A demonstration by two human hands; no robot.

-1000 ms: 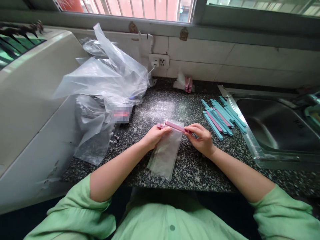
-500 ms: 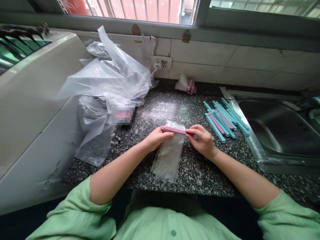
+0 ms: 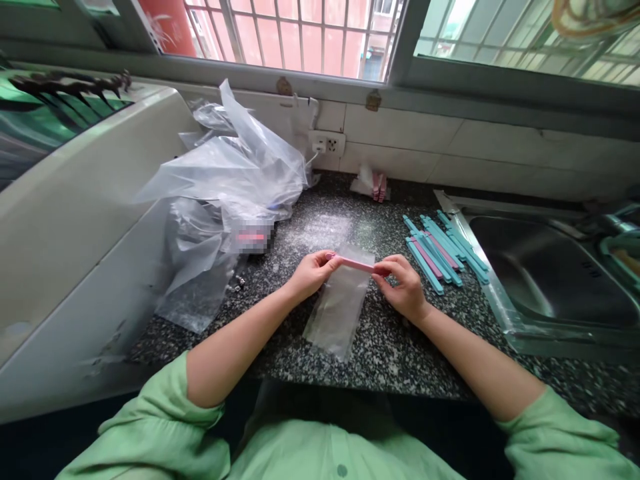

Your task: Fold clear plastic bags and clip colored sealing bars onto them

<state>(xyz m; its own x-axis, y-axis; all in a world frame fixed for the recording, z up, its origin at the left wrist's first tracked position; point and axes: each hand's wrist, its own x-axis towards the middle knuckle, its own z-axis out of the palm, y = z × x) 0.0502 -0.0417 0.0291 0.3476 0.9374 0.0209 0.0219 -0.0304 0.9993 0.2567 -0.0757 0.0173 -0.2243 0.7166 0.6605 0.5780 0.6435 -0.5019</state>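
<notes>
A pink bag sealing clip [image 3: 356, 265] lies across the upper part of a clear plastic bag [image 3: 337, 313], with a short strip of the bag showing beyond it. My left hand [image 3: 313, 272] pinches the clip's left end, thumb on top. At the right end, the fingers of my right hand [image 3: 403, 287] are closed on the clip. The bag hangs flat toward me over the speckled counter [image 3: 395, 360]. Whether the clip is fully fastened I cannot tell.
Several blue and pink sealing clips [image 3: 440, 250] lie in a pile at the right, beside a steel sink [image 3: 540, 267]. Crumpled plastic bags [image 3: 235, 167] fill the left. Small pink clips [image 3: 379, 188] sit near the wall below a socket [image 3: 331, 145].
The camera view has tilted up slightly, so the scene sits lower. Both hands stay on the clip's ends, and the clip has turned a little.
</notes>
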